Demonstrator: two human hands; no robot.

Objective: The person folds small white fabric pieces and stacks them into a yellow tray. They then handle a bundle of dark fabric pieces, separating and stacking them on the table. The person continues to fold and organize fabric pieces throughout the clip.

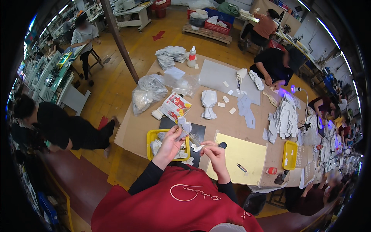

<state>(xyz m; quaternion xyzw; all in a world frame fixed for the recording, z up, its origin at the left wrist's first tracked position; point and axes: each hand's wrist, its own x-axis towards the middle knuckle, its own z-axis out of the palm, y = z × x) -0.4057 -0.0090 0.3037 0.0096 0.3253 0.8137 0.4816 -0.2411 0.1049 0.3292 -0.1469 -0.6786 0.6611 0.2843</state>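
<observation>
Holding: one small, pale-grey folded cloth piece [186, 126], above the brown-covered tabletop [228, 129], near the yellow plastic basket [148, 144]. Likely light, limp; best pinched at an edge. My left hand [172, 144]: fingers closed on cloth. My right hand [213, 152]: fingertips drawn together, grip unclear. Forearms: angled forward.

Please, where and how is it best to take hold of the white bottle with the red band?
Probably around the banded body of the white bottle, coming from the right: it stands upright, its top is narrower, and grey fabric pieces crowd its left while a clear bag lies on the near side.
</observation>
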